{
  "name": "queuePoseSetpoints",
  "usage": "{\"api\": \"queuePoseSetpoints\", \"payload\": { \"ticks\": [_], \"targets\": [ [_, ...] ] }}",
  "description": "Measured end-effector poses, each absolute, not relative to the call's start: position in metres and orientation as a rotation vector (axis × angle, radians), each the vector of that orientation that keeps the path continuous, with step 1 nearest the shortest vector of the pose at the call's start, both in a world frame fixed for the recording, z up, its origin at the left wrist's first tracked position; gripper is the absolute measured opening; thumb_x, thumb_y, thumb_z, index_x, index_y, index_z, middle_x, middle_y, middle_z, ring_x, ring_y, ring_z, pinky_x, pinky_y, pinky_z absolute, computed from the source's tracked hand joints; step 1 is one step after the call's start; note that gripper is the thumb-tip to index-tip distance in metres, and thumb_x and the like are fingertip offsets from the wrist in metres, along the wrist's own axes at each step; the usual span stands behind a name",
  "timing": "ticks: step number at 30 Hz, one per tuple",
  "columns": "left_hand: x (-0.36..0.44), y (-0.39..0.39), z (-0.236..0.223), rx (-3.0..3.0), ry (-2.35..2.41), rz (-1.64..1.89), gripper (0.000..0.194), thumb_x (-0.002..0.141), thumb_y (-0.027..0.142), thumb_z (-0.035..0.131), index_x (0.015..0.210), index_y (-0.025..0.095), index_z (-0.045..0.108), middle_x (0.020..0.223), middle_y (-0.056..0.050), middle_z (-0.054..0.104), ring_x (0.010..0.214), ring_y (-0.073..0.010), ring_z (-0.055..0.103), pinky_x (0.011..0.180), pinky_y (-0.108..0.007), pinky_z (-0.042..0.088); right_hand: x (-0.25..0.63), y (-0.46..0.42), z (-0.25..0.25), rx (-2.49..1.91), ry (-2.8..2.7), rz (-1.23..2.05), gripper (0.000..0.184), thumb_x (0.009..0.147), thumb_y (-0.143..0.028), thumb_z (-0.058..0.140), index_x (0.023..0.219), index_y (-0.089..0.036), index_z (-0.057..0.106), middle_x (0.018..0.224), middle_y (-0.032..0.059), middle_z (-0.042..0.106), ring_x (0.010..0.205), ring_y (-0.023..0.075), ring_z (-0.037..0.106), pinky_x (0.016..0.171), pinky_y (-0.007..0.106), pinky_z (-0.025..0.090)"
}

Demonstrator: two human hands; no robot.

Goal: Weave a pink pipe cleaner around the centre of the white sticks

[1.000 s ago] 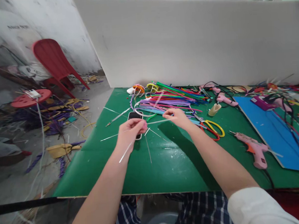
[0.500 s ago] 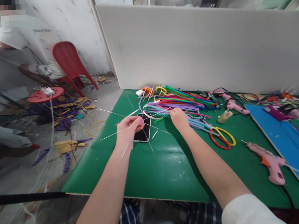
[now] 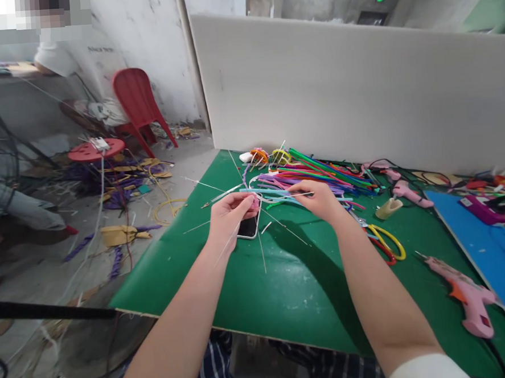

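Observation:
My left hand [image 3: 232,213] is closed in a pinch on a small pink piece [image 3: 253,205], from which several thin white spokes [image 3: 285,227] fan out. To the right, my right hand [image 3: 317,201] has its fingers closed around one thin white spoke that reaches across from the pink piece. Light blue pipe cleaners [image 3: 274,193] lie by the right fingertips; whether one is also held I cannot tell. Under the left hand rests a phone [image 3: 248,229] with a dark screen, partly covered. A short white stick [image 3: 266,227] lies beside it.
Behind the hands are a heap of coloured pipe cleaners [image 3: 332,170] and scissors [image 3: 386,243]. A pink glue gun [image 3: 464,296] and a blue board [image 3: 487,243] lie right on the green table [image 3: 285,301]. A white partition [image 3: 336,92] closes the back. Another person sits far left.
The view has swung slightly left. My right hand's fingers now show a spoke passing between them, and the spokes around the pink piece have turned.

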State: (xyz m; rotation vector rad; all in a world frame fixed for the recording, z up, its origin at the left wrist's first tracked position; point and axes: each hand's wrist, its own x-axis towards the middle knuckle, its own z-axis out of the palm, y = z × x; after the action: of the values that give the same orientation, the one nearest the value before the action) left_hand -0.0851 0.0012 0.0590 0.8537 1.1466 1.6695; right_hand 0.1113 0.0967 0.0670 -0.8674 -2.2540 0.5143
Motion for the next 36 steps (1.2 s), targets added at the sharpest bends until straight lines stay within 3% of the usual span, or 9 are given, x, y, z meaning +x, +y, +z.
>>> {"api": "queuePoseSetpoints", "payload": {
  "ticks": [10,14,19,23,27,33,36],
  "targets": [
    [-0.084,-0.003,0.067,0.800,1.125,1.734,0.018,0.064,0.026,0.071,0.074,0.013,0.065,0.067,-0.001,0.066,0.055,-0.0066,0.060,0.053,-0.015,0.048,0.113,0.090,0.068,-0.904,-2.297,0.873,0.019,0.075,-0.023,0.054,0.088,-0.018,0.067,0.089,0.0039,0.067,0.079,0.0150,0.061,0.071,0.030,0.047],
    [-0.080,-0.006,0.069,0.862,1.103,1.697,0.017,0.065,0.026,0.070,0.075,0.014,0.065,0.067,-0.001,0.066,0.055,-0.0071,0.059,0.053,-0.016,0.048,0.106,0.082,0.070,-0.852,-2.274,1.038,0.024,0.074,-0.023,0.056,0.096,-0.019,0.063,0.091,0.0034,0.065,0.081,0.0141,0.059,0.070,0.029,0.048],
    [-0.073,-0.008,0.068,0.933,1.082,1.647,0.018,0.067,0.028,0.069,0.076,0.013,0.065,0.068,-0.002,0.066,0.057,-0.0086,0.060,0.054,-0.018,0.049,0.082,0.065,0.071,-0.705,-2.065,1.304,0.038,0.079,-0.033,0.052,0.115,-0.022,0.051,0.080,0.0001,0.059,0.053,0.0063,0.049,0.048,0.021,0.044],
    [-0.071,-0.009,0.066,0.942,1.066,1.639,0.017,0.067,0.027,0.069,0.076,0.014,0.065,0.068,-0.002,0.067,0.056,-0.0088,0.061,0.055,-0.018,0.050,0.071,0.060,0.067,-0.693,-1.920,1.342,0.030,0.081,-0.036,0.050,0.104,-0.019,0.059,0.065,-0.0024,0.055,0.041,0.0037,0.038,0.036,0.017,0.032],
    [-0.071,-0.010,0.069,0.916,1.060,1.694,0.016,0.066,0.026,0.070,0.075,0.014,0.066,0.067,-0.001,0.067,0.055,-0.0078,0.061,0.053,-0.017,0.050,0.076,0.062,0.069,-0.669,-1.885,1.375,0.025,0.078,-0.034,0.056,0.097,-0.019,0.062,0.062,-0.0028,0.055,0.043,0.0046,0.042,0.039,0.018,0.036],
    [-0.069,-0.013,0.074,0.920,1.024,1.738,0.012,0.066,0.024,0.070,0.073,0.014,0.066,0.067,-0.001,0.067,0.055,-0.0075,0.061,0.052,-0.016,0.050,0.079,0.060,0.073,-0.543,-1.919,1.473,0.022,0.079,-0.023,0.053,0.101,-0.021,0.058,0.081,0.0003,0.059,0.057,0.0070,0.055,0.052,0.021,0.047],
    [-0.069,-0.013,0.075,0.913,1.005,1.749,0.012,0.066,0.023,0.070,0.074,0.014,0.066,0.066,-0.001,0.068,0.054,-0.0071,0.061,0.052,-0.016,0.051,0.077,0.059,0.074,-0.546,-1.870,1.522,0.026,0.078,-0.018,0.051,0.103,-0.022,0.057,0.078,-0.0014,0.056,0.057,0.0059,0.053,0.050,0.020,0.045]
  ]
}}
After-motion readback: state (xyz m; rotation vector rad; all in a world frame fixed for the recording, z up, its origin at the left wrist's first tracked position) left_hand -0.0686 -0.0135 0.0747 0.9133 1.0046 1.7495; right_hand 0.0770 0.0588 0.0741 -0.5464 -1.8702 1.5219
